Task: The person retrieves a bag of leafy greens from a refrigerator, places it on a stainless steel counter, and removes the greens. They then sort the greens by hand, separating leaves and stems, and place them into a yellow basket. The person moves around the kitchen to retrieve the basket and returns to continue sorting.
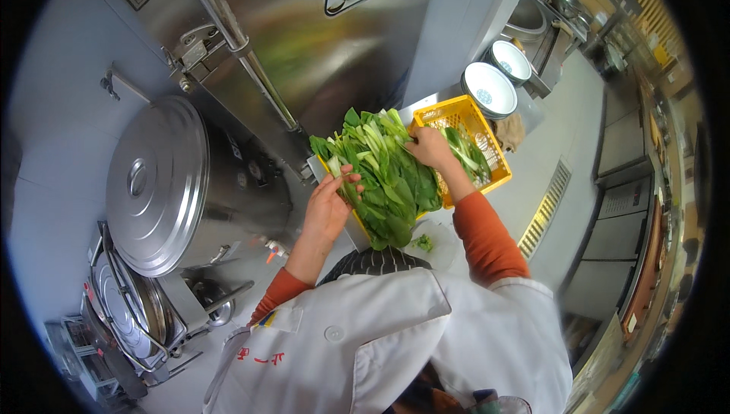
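A heap of leafy greens with pale stalks [382,174] fills a yellow crate in front of me, most of which the leaves hide. At the heap's left side my left hand [332,200] has its fingers around the stalk end of a leafy green [335,166]. My right hand [429,147] is at the heap's right edge, fingers bent together; whether something is pinched in them is hidden. Beneath my right forearm a second yellow plastic crate [499,170] holds fewer greens [465,151]. Small green scraps [422,242] lie low down, between the crates and my body.
Stacked white bowls [489,90] and a brown cloth [509,132] are beyond the right crate. A large lidded steel pot [159,186] stands at left, near a wall tap [111,80]. A steel cabinet [342,55] rises behind the greens. A floor drain grate [546,207] lies at right.
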Available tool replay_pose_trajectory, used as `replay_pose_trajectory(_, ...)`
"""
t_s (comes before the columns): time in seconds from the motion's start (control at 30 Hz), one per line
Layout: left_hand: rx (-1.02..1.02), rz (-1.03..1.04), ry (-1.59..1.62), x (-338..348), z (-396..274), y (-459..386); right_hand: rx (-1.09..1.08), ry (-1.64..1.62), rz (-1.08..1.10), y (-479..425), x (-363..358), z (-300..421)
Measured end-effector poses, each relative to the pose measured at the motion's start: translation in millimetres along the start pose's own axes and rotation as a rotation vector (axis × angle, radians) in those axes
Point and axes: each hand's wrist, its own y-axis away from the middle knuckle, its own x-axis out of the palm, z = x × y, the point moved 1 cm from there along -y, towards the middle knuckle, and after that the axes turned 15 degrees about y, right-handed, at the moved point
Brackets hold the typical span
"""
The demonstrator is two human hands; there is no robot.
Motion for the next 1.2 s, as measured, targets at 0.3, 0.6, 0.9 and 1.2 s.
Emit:
replay_pose_trajectory(0.3, -0.078, 0.033, -0.019, 9.5, 18.6, -28.5, 0.251, -1.08, 0.285, 10.8, -14.9, -44.3)
replay_pose_trajectory(0.6, -0.137, -0.006, -0.041, 6.3, 36.3, -38.4, -0.051, -0.162, 0.114, 32.4, 11.3, -34.6)
replay_pose_trajectory(0.9, -0.095, 0.02, -0.048, 12.2, 26.7, -23.9, 0.369, -1.29, 0.324, 48.2, -10.9, -65.3)
replay_pose_trajectory(1.2, -0.176, 0.062, -0.129, 34.8, 46.1, -38.2, 0.094, -1.864, 0.33, 72.8, -35.0, -60.6)
